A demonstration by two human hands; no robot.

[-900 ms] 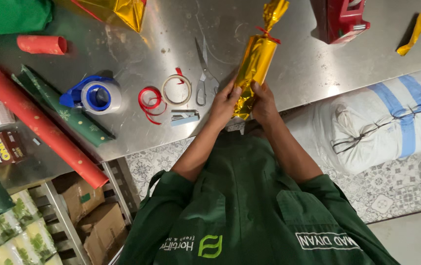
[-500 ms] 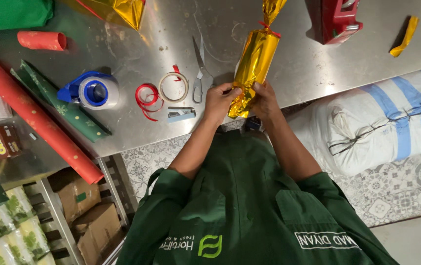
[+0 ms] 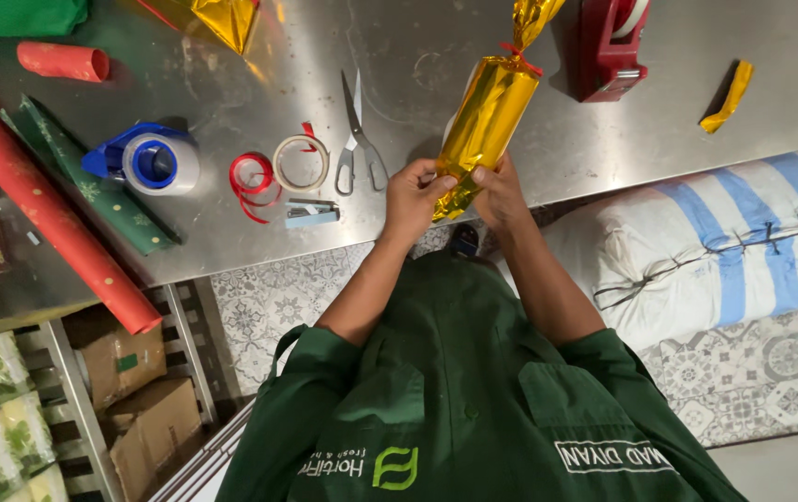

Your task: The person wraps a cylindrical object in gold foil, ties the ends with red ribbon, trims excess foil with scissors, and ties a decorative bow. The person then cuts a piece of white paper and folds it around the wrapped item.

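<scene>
- I am looking down at a steel table [image 3: 529, 163]; on its far left a red roll [image 3: 46, 228] and a green roll [image 3: 92, 191] are lying slanted, the red one's end sticking out past the near edge.
- Next along, a blue tape dispenser [image 3: 143, 160], a red ribbon [image 3: 252, 177], a tape ring [image 3: 301, 164], a stapler [image 3: 310, 215] and scissors [image 3: 357, 139] are sitting near one another, all just left of my hands.
- My left hand [image 3: 411, 198] is pinching the near, loose end of the gold parcel [image 3: 492, 116], fingers clenched on the foil.
- My right hand [image 3: 499, 193] is gripping that same end from the other side, fingers closed on the foil too.
- The parcel is slanting away from me, its near end over the table's near edge; its far end is already gathered and tied with red ribbon.
- I am judging the work as about half done: one end tied, the near end bunched in my fingers but showing no tie yet.
- To the right, a red dispenser [image 3: 611, 46] is standing just beside the tied end, and a gold scrap [image 3: 729, 96] is lying well apart.
- Bare steel between the parcel and the scrap is giving the most open room; the left side is crowded, and the scissors are lying near my left hand.
- Below the edge on the right, a striped sack [image 3: 724, 246] is resting on the floor.
</scene>
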